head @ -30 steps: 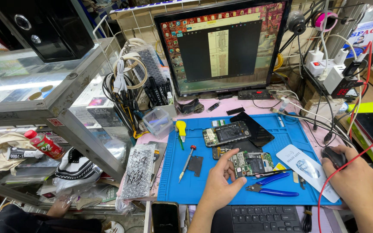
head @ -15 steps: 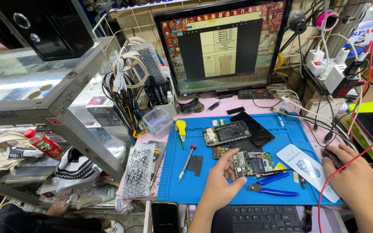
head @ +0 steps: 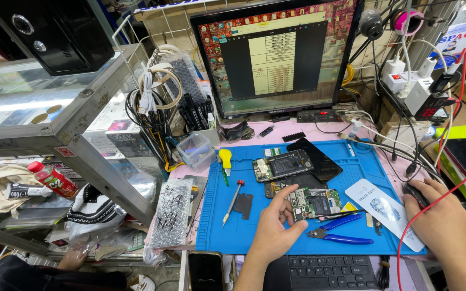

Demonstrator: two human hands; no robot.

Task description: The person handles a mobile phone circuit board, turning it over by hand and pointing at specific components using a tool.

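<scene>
My left hand (head: 272, 230) rests on the blue work mat (head: 227, 237), fingers loosely apart, thumb and forefinger touching the left edge of a green circuit board (head: 316, 202). It holds nothing. My right hand (head: 444, 223) lies over a black mouse (head: 415, 194) at the mat's right edge and grips it. Behind the board lies an opened phone (head: 283, 165) beside a black back panel (head: 322, 161). Blue-handled pliers (head: 341, 233) lie just right of my left hand. The monitor (head: 276, 54) shows a document page.
A red-tipped screwdriver (head: 232, 202) and a yellow tool (head: 225, 159) lie on the mat's left. A keyboard (head: 324, 272) and a dark phone (head: 206, 270) sit at the near edge. A glass cabinet (head: 55, 102) stands left; another person's hand (head: 74, 258) shows below it. Cables crowd the right.
The document on the monitor has changed: the page now shows larger, with different rows. Both hands have stayed in place.
</scene>
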